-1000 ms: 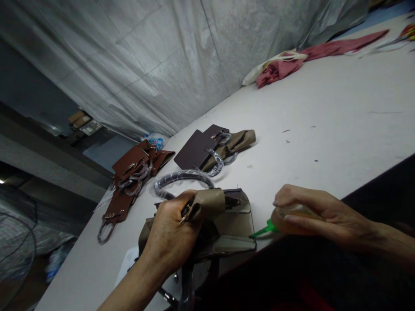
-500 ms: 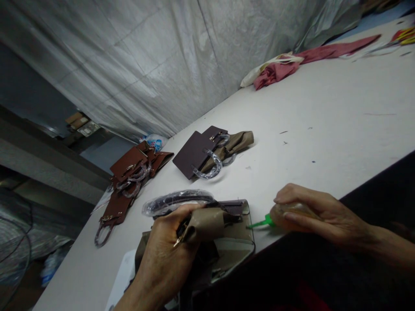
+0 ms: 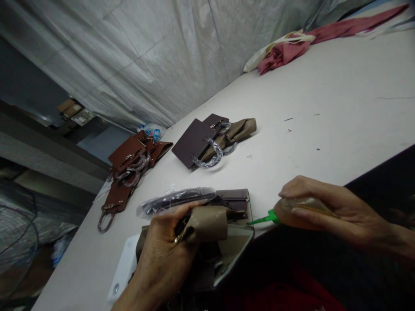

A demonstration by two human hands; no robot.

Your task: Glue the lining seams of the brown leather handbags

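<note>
Left hand [image 3: 168, 252] closed, gripping the folded flap of the tan bag [image 3: 207, 223]; a small brass fitting shows between its fingers. The bag lies at the near edge of the tabletop [image 3: 324, 121], partly overhanging toward me. Its plastic-wrapped handle [image 3: 175, 199] lies flat just beyond the left hand.

Right hand [image 3: 327, 207] wrapped around a glue bottle [image 3: 293, 212], amber, held on its side. Green nozzle [image 3: 259, 220] points left, its tip at the bag's right edge; I cannot tell whether they touch.

Farther off: dark purple bag [image 3: 194, 140] mid-tabletop, brown bags [image 3: 128, 166] near the left edge, red cloth [image 3: 288, 49] at the far side, grey sheet [image 3: 145, 56] behind.
</note>
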